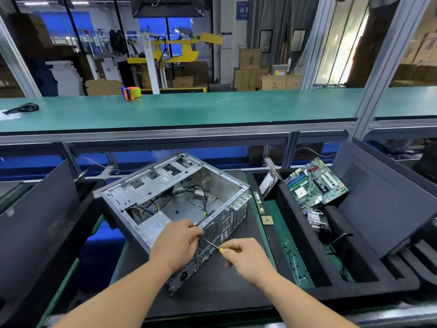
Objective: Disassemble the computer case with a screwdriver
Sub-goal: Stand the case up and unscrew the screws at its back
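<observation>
An open grey metal computer case [189,185] lies on its side on a black mat, its inside showing loose cables and a power supply [153,224] at the near left. My left hand [176,242] rests on the case's rear top edge, fingers curled over the rim by the fan grille [209,233]. My right hand [246,258] pinches a small screwdriver [216,246] with a yellow handle. Its thin shaft points up and left at the rear panel beside my left fingers.
A motherboard [315,183], a hard drive [268,184] and a heatsink [318,221] lie in black foam trays [369,275] on the right. A RAM stick [259,202], a CPU [267,220] and loose screws [293,259] lie on the green strip. A black side panel [35,221] leans at left. A green shelf [189,110] runs above.
</observation>
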